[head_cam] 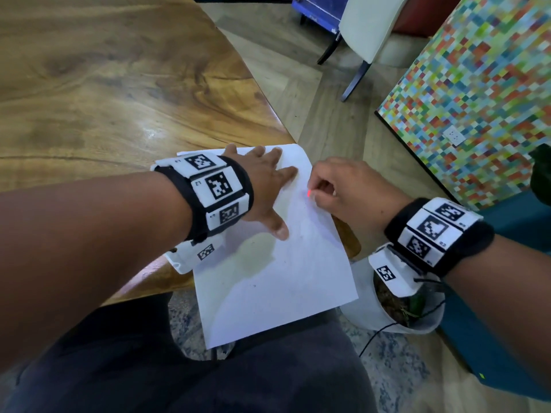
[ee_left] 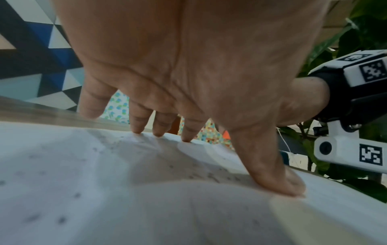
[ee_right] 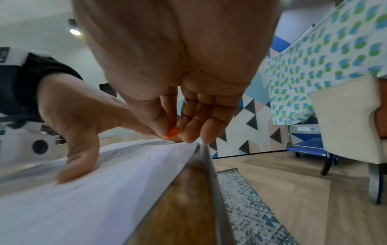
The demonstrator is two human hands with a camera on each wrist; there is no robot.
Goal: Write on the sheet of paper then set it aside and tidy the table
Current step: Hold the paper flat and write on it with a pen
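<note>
Left hand point(head_cam: 262, 186): fingers spread flat, pressing the sheet of paper point(head_cam: 277, 278) down.
Right hand point(head_cam: 346, 186): pinching a small orange writing tool point(head_cam: 308, 193) at the sheet's far end.
Sheet: on the bench point(head_cam: 104, 84) corner, near end overhanging the edge.
Risk: unsupported overhang could buckle or slide if the left hand lifts.

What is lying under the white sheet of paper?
The wooden table supports the upper part of the sheet of paper, where the left hand presses. Its lower part overhangs the person's lap. The table surface beneath the paper is hidden.
</note>
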